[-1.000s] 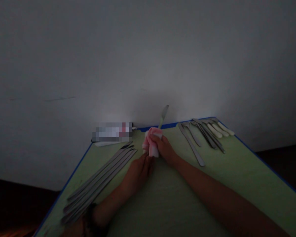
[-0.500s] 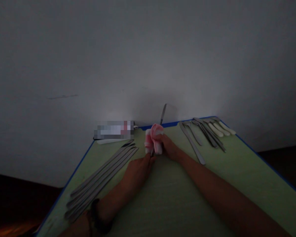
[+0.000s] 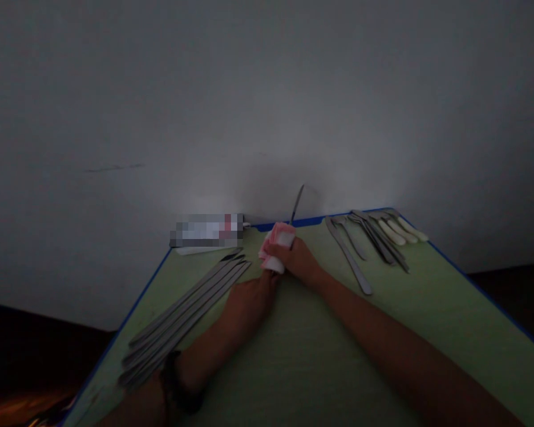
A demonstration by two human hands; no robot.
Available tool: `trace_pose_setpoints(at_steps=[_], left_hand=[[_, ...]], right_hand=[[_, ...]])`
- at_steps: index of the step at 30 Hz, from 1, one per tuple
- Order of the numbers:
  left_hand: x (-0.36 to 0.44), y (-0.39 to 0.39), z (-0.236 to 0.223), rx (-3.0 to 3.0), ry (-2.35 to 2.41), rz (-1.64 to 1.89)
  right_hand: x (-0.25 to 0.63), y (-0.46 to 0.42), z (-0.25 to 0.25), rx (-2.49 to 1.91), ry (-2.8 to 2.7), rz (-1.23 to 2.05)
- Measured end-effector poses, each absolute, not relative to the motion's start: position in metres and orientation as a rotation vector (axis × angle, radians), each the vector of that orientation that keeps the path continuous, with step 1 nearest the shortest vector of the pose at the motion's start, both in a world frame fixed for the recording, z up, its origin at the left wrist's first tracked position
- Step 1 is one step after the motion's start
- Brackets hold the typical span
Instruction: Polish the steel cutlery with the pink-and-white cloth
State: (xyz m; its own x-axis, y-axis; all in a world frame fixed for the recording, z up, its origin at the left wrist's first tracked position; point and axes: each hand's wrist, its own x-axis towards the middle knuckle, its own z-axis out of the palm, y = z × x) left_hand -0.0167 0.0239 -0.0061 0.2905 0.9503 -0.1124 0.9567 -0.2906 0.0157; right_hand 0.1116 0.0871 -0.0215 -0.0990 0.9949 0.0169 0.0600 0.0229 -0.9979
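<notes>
A pink-and-white cloth (image 3: 279, 230) is folded around a table knife (image 3: 297, 201), whose blade sticks up beyond it toward the wall. My right hand (image 3: 300, 261) is closed on the cloth and presses it round the knife. Just below, my left hand (image 3: 256, 296) grips the knife's lower end, which the fingers mostly hide. To the left several table knives (image 3: 191, 308) lie side by side at a slant. On the right rest a single table knife (image 3: 349, 258) and a thinner piece of cutlery (image 3: 350, 237).
Further right lie several dark metal cutlery pieces (image 3: 376, 240) and several white-handled pieces (image 3: 394, 230). A blurred-out flat object (image 3: 207, 231) stands at the back left of the green table (image 3: 311, 367). A grey wall (image 3: 267, 107) rises behind the table's blue edge.
My right hand has shifted slightly left and down over the cloth, which is now bunched more tightly round the knife. The other cutlery has not moved.
</notes>
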Motion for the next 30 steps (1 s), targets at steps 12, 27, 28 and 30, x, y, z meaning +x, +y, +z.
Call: trace_pose_setpoints(at_steps=[12, 27, 28, 30], left_hand=[[-0.018, 0.024, -0.005, 2.528, 1.797, -0.108], [-0.020, 0.023, -0.009, 2.566, 1.757, -0.042], [-0.020, 0.022, -0.009, 2.562, 1.731, -0.025], [-0.022, 0.022, -0.008, 2.538, 1.656, 0.044]], right_hand=[[0.122, 0.091, -0.022, -0.777, -1.239, 1.682], [0.122, 0.086, -0.020, -0.985, -1.425, 1.369], [0.121, 0.086, -0.021, -1.002, -1.416, 1.337], [0.121, 0.086, -0.023, -1.013, -1.418, 1.323]])
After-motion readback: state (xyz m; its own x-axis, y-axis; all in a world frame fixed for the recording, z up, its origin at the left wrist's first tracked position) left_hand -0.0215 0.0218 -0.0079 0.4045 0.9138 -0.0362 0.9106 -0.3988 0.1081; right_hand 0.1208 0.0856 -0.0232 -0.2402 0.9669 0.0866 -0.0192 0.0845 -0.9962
